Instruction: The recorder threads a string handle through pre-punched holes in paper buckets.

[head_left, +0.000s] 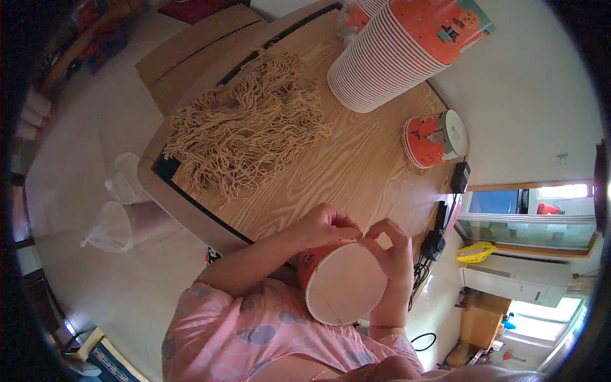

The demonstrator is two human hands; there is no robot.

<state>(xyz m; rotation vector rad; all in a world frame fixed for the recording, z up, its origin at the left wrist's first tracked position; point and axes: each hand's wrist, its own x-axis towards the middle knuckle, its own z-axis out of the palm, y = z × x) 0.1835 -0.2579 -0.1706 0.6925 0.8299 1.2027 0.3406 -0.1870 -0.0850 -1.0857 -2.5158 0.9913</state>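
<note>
A red paper bucket [347,283] with a white inside is tilted against my body, its mouth facing up toward me. At its far rim my left hand [331,224] is closed, thumb and fingertips pinched together. Facing it, my right hand [389,243] is closed too, its fingers curled and its thumb along the rim. Whatever sits between the fingertips is too small to make out. A thin strand hangs at the bucket's near rim. Beyond my left hand, a heap of tan twine strands [254,127] covers the table's left part.
The wood-grain table [363,172] carries a tall stack of red paper buckets [394,57] at the back and a short upside-down stack [436,139] at right. Black adapters [435,245] with cables lie along the right edge. Clear plastic bags [111,226] stand on the floor at left.
</note>
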